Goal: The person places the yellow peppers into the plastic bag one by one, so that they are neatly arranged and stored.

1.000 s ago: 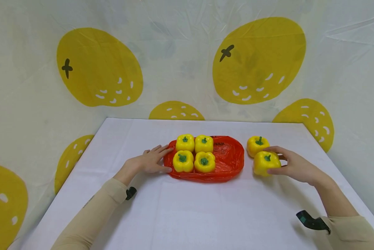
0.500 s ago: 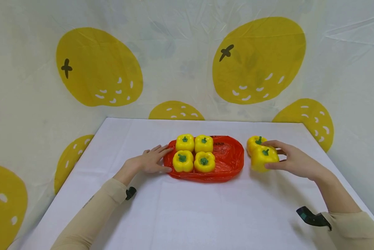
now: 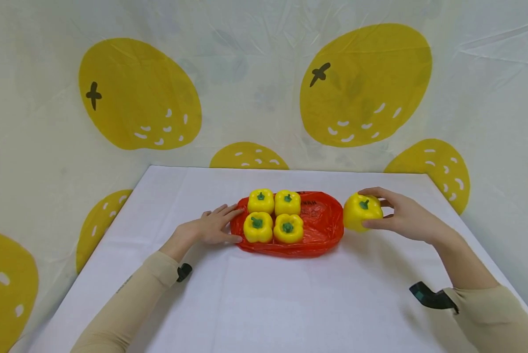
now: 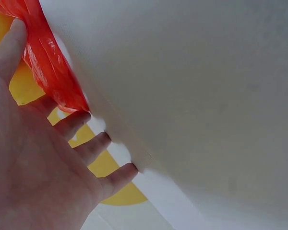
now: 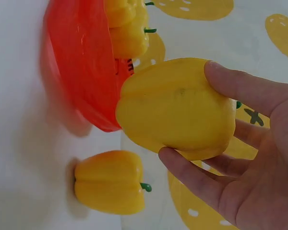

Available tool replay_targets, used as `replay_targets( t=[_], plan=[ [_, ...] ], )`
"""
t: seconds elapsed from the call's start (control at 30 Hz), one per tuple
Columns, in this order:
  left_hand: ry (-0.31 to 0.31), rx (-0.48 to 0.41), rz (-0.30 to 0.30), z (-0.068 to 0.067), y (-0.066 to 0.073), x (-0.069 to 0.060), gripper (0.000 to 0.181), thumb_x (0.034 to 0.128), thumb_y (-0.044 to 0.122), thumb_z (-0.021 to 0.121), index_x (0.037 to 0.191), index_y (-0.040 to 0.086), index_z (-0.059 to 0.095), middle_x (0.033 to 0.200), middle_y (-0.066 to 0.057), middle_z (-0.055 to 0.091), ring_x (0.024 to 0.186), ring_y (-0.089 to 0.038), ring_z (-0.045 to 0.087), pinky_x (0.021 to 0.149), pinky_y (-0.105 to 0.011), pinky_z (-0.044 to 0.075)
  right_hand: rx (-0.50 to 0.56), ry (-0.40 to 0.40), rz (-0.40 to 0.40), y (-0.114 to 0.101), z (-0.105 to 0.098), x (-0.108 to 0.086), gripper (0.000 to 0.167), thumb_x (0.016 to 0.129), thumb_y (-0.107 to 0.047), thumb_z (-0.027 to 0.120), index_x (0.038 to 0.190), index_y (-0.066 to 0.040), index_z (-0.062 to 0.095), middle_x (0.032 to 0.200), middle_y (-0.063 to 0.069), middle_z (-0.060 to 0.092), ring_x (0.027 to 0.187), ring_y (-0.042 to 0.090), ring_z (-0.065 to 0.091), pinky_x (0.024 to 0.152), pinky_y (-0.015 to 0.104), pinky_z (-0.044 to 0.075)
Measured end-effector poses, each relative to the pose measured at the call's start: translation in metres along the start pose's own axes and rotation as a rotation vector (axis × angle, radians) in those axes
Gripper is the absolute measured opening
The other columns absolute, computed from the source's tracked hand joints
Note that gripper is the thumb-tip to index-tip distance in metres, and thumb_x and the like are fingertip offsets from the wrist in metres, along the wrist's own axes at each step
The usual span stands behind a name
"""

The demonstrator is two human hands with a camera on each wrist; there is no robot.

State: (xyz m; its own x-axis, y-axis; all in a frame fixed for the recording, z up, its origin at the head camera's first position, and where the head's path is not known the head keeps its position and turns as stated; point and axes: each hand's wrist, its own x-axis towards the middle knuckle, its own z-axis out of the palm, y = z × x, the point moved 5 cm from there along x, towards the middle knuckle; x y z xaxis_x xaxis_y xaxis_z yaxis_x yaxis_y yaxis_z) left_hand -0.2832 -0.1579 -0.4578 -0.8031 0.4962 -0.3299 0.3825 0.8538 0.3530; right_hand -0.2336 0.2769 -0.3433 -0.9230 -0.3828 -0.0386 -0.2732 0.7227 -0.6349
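My right hand [image 3: 405, 213] grips a yellow bell pepper [image 3: 360, 214] with a green stem between thumb and fingers. It is raised off the table, just past the right end of a low oval container covered in red plastic [image 3: 323, 225]. Several yellow bell peppers [image 3: 258, 228] stand in two rows in the container's left half. Against its left end rests my left hand [image 3: 217, 228], fingers spread, with thumb and fingertips touching the red plastic [image 4: 48, 57]. Another bell pepper [image 5: 110, 184] stands on the table in the right wrist view; the held one hides it in the head view.
A white cloth [image 3: 264, 304] covers the table. Behind and at the sides hangs a pale curtain [image 3: 250, 73] printed with large yellow fruit. The container's right half shows bare red plastic with black lettering.
My right hand has lifted the bell pepper and carried it left and away from me, closer to the container, covering the other loose one. The left hand has stayed in place.
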Motion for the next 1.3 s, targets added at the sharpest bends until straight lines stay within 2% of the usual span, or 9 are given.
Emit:
replay_targets(
  t=[0.23, 0.4, 0.57, 0.9, 1.13, 1.3],
  plan=[
    [-0.002, -0.008, -0.002, 0.0, 0.0, -0.001, 0.095, 0.0906, 0.065, 0.065, 0.165, 0.023, 0.023, 0.171, -0.008, 0.015, 0.155, -0.037, 0.009, 0.117, -0.07, 0.011, 0.007, -0.004, -0.029, -0.013, 0.008, 0.013, 0.068, 0.091, -0.032, 0.081, 0.147, -0.011, 0.049, 0.132, 0.01, 0.059, 0.118, 0.034, 0.053, 0.084, 0.034, 0.057],
    [0.006, -0.005, -0.004, 0.0, 0.0, 0.0, 0.095, 0.0906, 0.065, 0.065, 0.165, 0.023, 0.023, 0.171, -0.009, 0.016, 0.155, -0.037, 0.01, 0.117, -0.071, 0.011, 0.015, 0.003, -0.028, -0.02, 0.014, 0.023, 0.068, 0.09, -0.033, 0.081, 0.147, -0.012, 0.049, 0.131, 0.012, 0.059, 0.114, 0.034, 0.054, 0.085, 0.042, 0.058],
    [0.001, -0.002, -0.005, -0.001, 0.001, 0.0, 0.095, 0.0908, 0.066, 0.064, 0.165, 0.024, 0.023, 0.171, -0.008, 0.014, 0.155, -0.037, 0.008, 0.117, -0.071, 0.01, 0.041, -0.003, -0.002, -0.024, 0.023, 0.034, 0.072, 0.089, -0.037, 0.081, 0.149, -0.013, 0.048, 0.138, 0.014, 0.056, 0.12, 0.037, 0.051, 0.088, 0.049, 0.058],
    [-0.008, -0.004, -0.009, 0.0, -0.002, 0.001, 0.096, 0.0906, 0.068, 0.063, 0.166, 0.026, 0.021, 0.172, -0.007, 0.012, 0.156, -0.037, 0.007, 0.117, -0.07, 0.009, 0.049, -0.025, 0.024, -0.024, 0.036, 0.056, 0.072, 0.088, -0.033, 0.083, 0.149, -0.015, 0.048, 0.141, 0.016, 0.054, 0.125, 0.042, 0.05, 0.079, 0.043, 0.061],
    [-0.014, -0.006, -0.014, 0.001, -0.002, 0.003, 0.097, 0.0899, 0.068, 0.063, 0.166, 0.027, 0.02, 0.172, -0.005, 0.011, 0.156, -0.035, 0.005, 0.118, -0.069, 0.008, 0.031, -0.02, -0.011, -0.024, 0.043, 0.068, 0.071, 0.088, -0.031, 0.083, 0.148, -0.011, 0.05, 0.146, 0.017, 0.052, 0.131, 0.045, 0.046, 0.089, 0.051, 0.058],
    [-0.016, -0.012, -0.011, -0.001, 0.0, 0.001, 0.097, 0.0902, 0.067, 0.064, 0.166, 0.026, 0.02, 0.172, -0.006, 0.012, 0.156, -0.037, 0.006, 0.118, -0.07, 0.008, 0.011, -0.02, -0.024, -0.024, 0.048, 0.074, 0.07, 0.088, -0.031, 0.083, 0.146, -0.009, 0.051, 0.145, 0.018, 0.05, 0.13, 0.044, 0.045, 0.091, 0.053, 0.057]
  ],
)
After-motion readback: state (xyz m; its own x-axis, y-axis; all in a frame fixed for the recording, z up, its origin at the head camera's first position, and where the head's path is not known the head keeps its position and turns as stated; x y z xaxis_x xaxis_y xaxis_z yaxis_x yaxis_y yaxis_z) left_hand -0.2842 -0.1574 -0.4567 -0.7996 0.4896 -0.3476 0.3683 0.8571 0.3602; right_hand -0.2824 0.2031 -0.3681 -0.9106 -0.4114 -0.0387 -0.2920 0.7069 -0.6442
